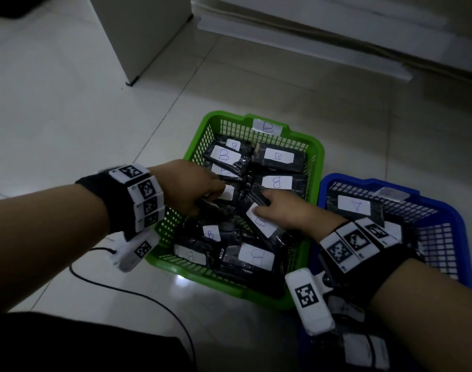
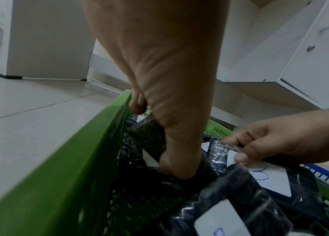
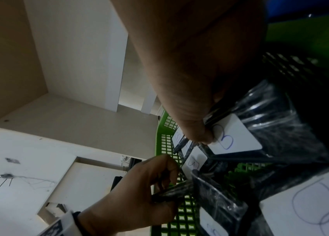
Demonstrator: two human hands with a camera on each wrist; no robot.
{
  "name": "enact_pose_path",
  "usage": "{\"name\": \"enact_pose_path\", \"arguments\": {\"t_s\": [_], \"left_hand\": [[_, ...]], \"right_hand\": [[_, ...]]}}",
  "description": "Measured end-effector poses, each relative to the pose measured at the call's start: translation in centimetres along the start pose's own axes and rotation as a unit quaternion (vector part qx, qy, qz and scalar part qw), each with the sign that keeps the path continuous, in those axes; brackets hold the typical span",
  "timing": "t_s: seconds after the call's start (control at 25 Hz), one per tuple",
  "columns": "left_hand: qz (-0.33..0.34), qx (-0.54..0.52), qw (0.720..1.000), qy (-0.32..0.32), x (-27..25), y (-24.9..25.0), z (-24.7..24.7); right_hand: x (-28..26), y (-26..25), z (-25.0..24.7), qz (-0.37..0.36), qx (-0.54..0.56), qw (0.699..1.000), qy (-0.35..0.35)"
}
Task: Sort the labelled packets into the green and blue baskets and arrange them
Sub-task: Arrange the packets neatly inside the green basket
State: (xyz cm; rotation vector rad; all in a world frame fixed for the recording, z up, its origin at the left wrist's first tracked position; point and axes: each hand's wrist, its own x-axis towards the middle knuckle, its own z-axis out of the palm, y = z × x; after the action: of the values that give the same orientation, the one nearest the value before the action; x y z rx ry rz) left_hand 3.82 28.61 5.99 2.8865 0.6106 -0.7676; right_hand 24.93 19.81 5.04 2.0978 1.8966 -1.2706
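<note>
1. Pale floor tiles (image 1: 68, 108) carry a green plastic lattice basket (image 1: 316, 154) beside a blue plastic lattice basket (image 1: 456, 218).
2. Left hand (image 1: 192, 187) and right hand (image 1: 283, 210) each pinch a dark film-wrapped packet with a white B label (image 1: 261, 222) inside the green one.
3. Packets look light, crinkly and slippery; edges offer the surest hold.

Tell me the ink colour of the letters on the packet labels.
Blue ink on white labels, clearest in the right wrist view, on the packet the right hand pinches.

A room in a home: pale glossy floor tiles (image 1: 68, 98), a white cabinet (image 1: 138, 36) at far left, white drawers (image 2: 311, 52) at far right.
</note>
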Motion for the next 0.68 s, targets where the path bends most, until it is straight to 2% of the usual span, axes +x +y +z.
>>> {"name": "enact_pose_path", "arguments": {"t_s": [0.2,0.32,0.36,0.44,0.56,0.64,0.68], "left_hand": [[0.051,-0.024,0.998,0.034,0.1,0.2,1.0],[0.089,-0.052,0.991,0.088,0.0,0.6,1.2],[0.095,-0.055,0.991,0.079,0.1,0.6,1.3],[0.081,-0.045,0.996,0.017,0.4,0.6,1.3],[0.053,-0.02,0.998,-0.037,1.0,0.8,1.1],[0.05,-0.046,0.997,-0.04,1.2,0.8,1.2],[0.059,-0.067,0.996,-0.018,1.2,0.7,1.5]], "right_hand": [[-0.1,0.2,-0.2,-0.004,0.034,0.999,0.02],[-0.1,0.1,-0.3,-0.001,0.043,0.998,0.034],[-0.1,0.1,-0.2,-0.001,0.036,0.999,0.032],[-0.2,0.2,-0.1,-0.01,0.019,0.999,0.026],[-0.4,0.6,0.3,-0.023,-0.021,0.998,0.054],[-0.5,0.8,0.5,-0.019,-0.045,0.996,0.075],[-0.6,0.7,0.7,-0.02,-0.053,0.995,0.079]]}}
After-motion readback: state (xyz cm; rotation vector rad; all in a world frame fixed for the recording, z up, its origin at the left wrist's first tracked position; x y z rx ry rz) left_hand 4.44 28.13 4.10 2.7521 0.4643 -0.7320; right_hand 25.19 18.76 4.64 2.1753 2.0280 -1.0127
